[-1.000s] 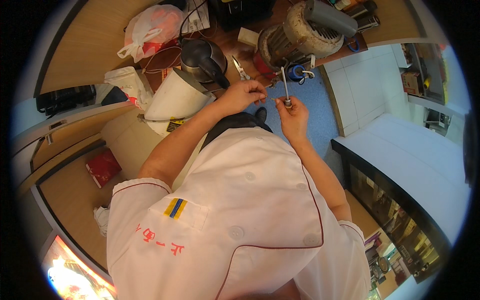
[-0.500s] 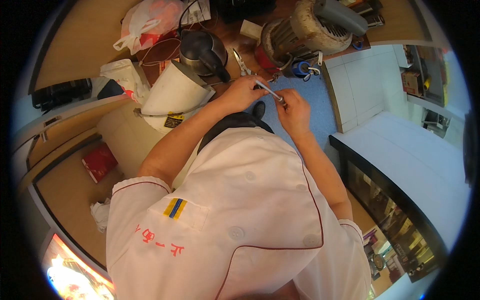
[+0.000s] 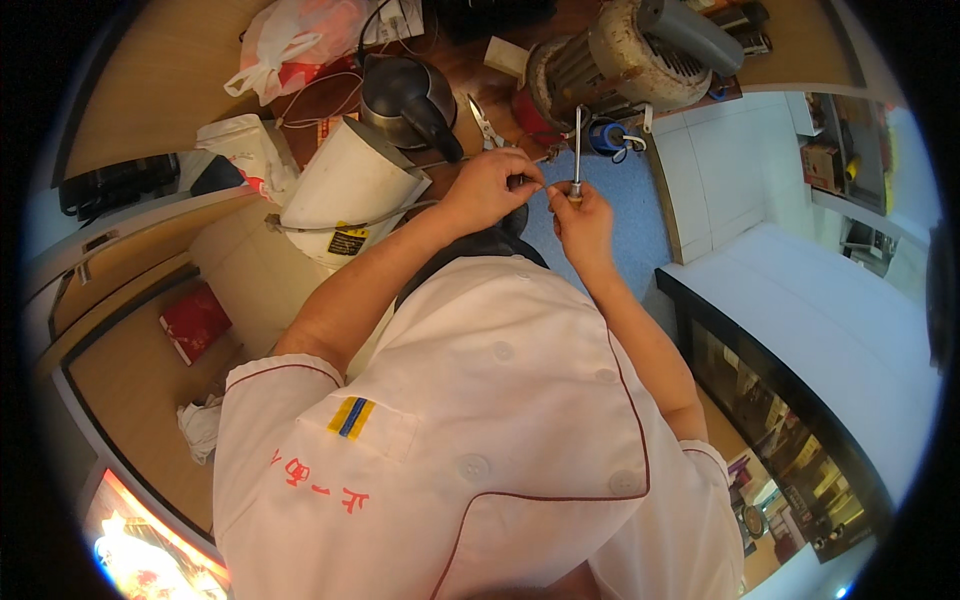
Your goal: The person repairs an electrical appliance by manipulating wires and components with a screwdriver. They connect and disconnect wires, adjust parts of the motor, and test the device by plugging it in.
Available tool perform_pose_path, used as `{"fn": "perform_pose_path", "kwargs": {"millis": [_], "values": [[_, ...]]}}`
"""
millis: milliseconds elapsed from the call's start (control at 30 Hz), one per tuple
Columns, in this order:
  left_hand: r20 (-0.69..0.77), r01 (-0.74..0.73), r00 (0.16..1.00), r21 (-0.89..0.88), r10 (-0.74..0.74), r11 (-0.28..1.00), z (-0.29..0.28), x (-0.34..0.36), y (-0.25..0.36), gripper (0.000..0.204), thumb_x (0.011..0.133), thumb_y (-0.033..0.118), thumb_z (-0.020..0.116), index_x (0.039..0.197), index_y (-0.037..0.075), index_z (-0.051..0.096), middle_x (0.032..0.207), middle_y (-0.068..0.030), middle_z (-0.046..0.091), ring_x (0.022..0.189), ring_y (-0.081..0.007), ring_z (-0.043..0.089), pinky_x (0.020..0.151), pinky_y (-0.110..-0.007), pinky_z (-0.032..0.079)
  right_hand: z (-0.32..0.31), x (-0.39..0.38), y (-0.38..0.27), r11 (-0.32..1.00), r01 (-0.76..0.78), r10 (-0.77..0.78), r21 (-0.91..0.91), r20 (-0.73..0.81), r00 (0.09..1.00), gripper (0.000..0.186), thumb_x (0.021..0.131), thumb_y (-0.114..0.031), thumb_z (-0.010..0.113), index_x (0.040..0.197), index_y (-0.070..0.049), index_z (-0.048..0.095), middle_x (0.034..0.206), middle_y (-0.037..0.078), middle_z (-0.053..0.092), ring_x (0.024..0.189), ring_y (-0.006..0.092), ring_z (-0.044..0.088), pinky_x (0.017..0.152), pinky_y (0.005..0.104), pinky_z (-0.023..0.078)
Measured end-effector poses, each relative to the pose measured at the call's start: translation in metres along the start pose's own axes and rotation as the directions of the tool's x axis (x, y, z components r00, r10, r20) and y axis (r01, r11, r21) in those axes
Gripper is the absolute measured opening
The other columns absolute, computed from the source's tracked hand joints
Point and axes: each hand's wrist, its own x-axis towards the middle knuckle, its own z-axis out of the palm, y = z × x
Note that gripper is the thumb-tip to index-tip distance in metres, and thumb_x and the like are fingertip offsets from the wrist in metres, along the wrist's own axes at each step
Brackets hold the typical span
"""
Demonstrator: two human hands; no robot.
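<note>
My right hand (image 3: 583,225) grips a screwdriver (image 3: 578,140), its long metal shaft pointing away from me. Beside it, my left hand (image 3: 490,188) has finger and thumb pinched near my right thumb, on something too small to make out. Beyond them lie metal scissors or pliers (image 3: 480,120) and a rusty electric motor (image 3: 640,60) with a blue cylindrical part (image 3: 608,138) under it. A black kettle (image 3: 395,95) stands up and left of my left hand, next to a white slanted cylindrical housing (image 3: 335,190) with a cable across it.
A pink-and-white plastic bag (image 3: 285,45) and loose cords sit at the back left of the wooden surface (image 3: 465,75). A pale counter (image 3: 800,300) is at my right, a red flat object (image 3: 195,320) low at my left. Blue flooring (image 3: 630,210) shows beyond my hands.
Half a second ago the screwdriver slanted toward my left hand; it has swung back to point away from me, as it did a second ago. My hands remain close together.
</note>
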Motion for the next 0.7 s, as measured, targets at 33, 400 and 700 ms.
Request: {"fn": "perform_pose_path", "kwargs": {"millis": [33,400,700], "values": [[-0.006,-0.031,0.999,0.024,0.031,0.999,0.0,-0.001,-0.001,0.012,0.086,0.003,0.074,0.098,0.001,0.075,0.096,-0.0098,0.072,0.087,-0.0246,0.069,0.078,-0.033,0.055,0.0,-0.001,-0.005,0.998,-0.056,0.056,0.036,0.015,0.998,0.018,0.097,-0.016,0.073,0.092,0.001,0.069,0.066,0.005,0.061,0.059,0.0121,0.058,0.051,0.0326,0.045],[-0.13,-0.117,0.983,0.088,0.128,0.989,0.003,-0.006,-0.009,0.012,0.087,0.009,0.077,0.098,0.005,0.077,0.098,-0.0102,0.074,0.09,-0.0307,0.07,0.08,-0.038,0.056,0.003,0.001,-0.013,0.949,-0.225,0.218,0.22,0.055,0.974,0.02,0.095,-0.017,0.076,0.096,0.001,0.068,0.07,0.003,0.064,0.057,0.0093,0.056,0.049,0.0275,0.043],[-0.048,-0.211,0.972,0.23,0.228,0.95,-0.004,-0.003,-0.006,0.015,0.083,0.012,0.08,0.097,0.006,0.078,0.094,-0.0095,0.075,0.087,-0.0312,0.071,0.076,-0.04,0.056,0.002,-0.001,-0.016,0.999,0.018,-0.018,-0.043,0.014,1.0,0.017,0.093,-0.014,0.077,0.093,0.002,0.073,0.073,0.005,0.068,0.061,0.0105,0.056,0.055,0.0297,0.045]]}}
